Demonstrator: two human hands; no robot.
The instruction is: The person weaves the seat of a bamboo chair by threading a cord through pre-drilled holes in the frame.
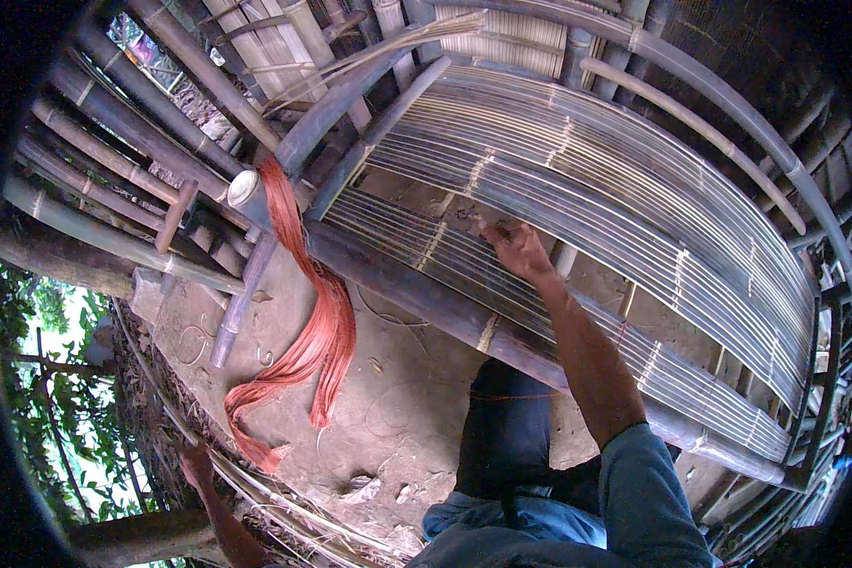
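Observation:
My right hand [519, 250] reaches over the gap between two slatted sections of a bamboo platform [577, 204]. Its fingers are curled together, and whatever they hold is too small to make out. At the far lower left is my left hand [197, 466], beside long thin strips [256, 492]; its fingers are too dim to read. A long hank of orange-red strands [336, 317] hangs over the end of a bamboo pole [246, 189] and trails down in two tails. A thin reddish strand [516, 394] crosses above my knee.
A thick bamboo beam [417, 303] edges the platform on my side. Bamboo rails [114, 213] fill the upper left, and curved poles [719, 76] arch along the far side. Scraps and thin curled strips lie on the earthen floor [407, 398]. Green leaves [57, 398] show at left.

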